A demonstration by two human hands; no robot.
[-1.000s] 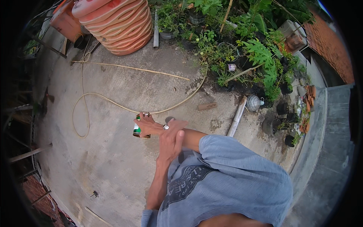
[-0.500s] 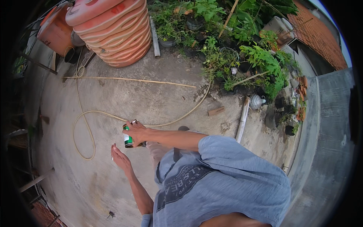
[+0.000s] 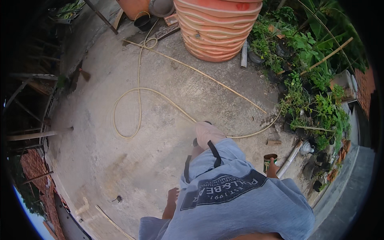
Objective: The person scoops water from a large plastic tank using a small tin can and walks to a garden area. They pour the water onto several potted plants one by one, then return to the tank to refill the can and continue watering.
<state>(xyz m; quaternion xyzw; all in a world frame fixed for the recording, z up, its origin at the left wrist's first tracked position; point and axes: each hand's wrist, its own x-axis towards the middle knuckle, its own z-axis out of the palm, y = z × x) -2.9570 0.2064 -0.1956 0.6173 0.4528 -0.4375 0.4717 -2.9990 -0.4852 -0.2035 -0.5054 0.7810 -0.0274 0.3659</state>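
Note:
On the right, my right hand (image 3: 273, 169) is closed round a green tin can (image 3: 268, 161) with a pale label. The can's top is open and dark inside; what lies in it I cannot make out. One finger runs up the can's near side, while the others are hidden behind it. My left hand (image 3: 173, 196) hangs low beside my grey shirt. Its fingers are loosely bent and apart, with nothing visible in them.
A beige hose (image 3: 140, 89) loops over the concrete ahead, beside a long thin pole (image 3: 208, 79). A ribbed orange tank (image 3: 218, 32) stands at the back. Potted plants (image 3: 316, 104) line the right side, near a pale pipe (image 3: 290, 159). Another stick (image 3: 114, 222) lies at lower left.
My right hand has carried the green can from in front of me to my right side. The left hand has dropped back towards my body. The view has turned left.

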